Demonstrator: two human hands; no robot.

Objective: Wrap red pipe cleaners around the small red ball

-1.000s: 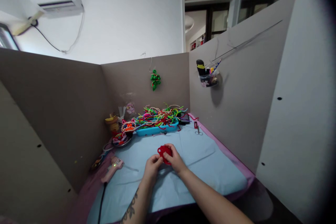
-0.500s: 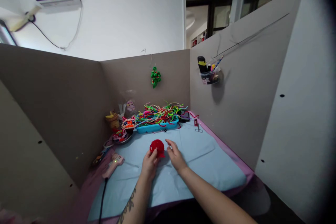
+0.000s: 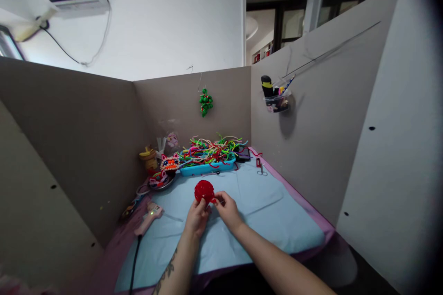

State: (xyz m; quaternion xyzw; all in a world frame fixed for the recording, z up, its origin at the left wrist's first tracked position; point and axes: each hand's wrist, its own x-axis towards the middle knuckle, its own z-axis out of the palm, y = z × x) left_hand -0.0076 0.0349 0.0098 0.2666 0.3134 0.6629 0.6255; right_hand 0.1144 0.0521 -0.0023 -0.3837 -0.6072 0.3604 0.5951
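A round red fuzzy piece (image 3: 204, 190), with small pale specks on it, is held just above the light blue cloth. My left hand (image 3: 197, 215) is closed on it from below, the thumb on its near side. Close by on the right, my right hand (image 3: 226, 209) is closed too, thumb and forefinger pinching a small red end at the piece's lower right edge. The fingers hide the underside of the piece.
A blue tray (image 3: 207, 167) heaped with coloured pipe cleaners stands at the back. On the left lie a pink glue gun (image 3: 149, 220) with a black cord and a metal bowl (image 3: 162, 185) of fuzzy pieces. Scissors (image 3: 262, 171) lie at right. Grey partitions (image 3: 304, 147) enclose the table.
My right hand has come in from the right, from apart with fingers spread to a pinch at the red piece's edge. The piece has turned and shifted slightly left and up.
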